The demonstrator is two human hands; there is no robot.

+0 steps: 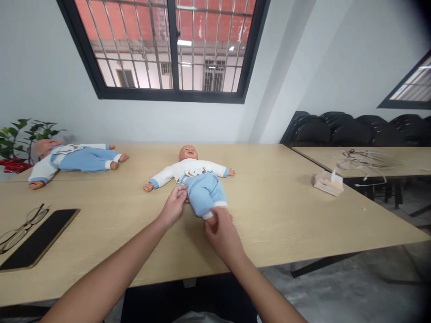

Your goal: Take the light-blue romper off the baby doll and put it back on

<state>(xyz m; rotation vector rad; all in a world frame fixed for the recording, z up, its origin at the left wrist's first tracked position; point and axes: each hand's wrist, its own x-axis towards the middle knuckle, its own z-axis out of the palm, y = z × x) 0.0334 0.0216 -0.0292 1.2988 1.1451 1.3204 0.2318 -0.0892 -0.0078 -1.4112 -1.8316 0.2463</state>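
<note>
A baby doll (188,153) lies on its back on the table, head toward the window and arms spread. It wears a white top with an animal print and light blue trousers (202,193) with white cuffs. At its hip, my left hand (175,202) has its fingers closed on the side of the trousers, fingertips partly hidden. My right hand (225,231) is closed around the doll's lower legs, just by the white cuffs. The feet are mostly covered by those fingers.
On the left, a second doll (85,158) in like clothes lies near a potted plant (32,134). Glasses (25,226) and a black phone (40,237) are nearer. A tissue box (327,183) sits right, with white cables (367,159) on another table beyond.
</note>
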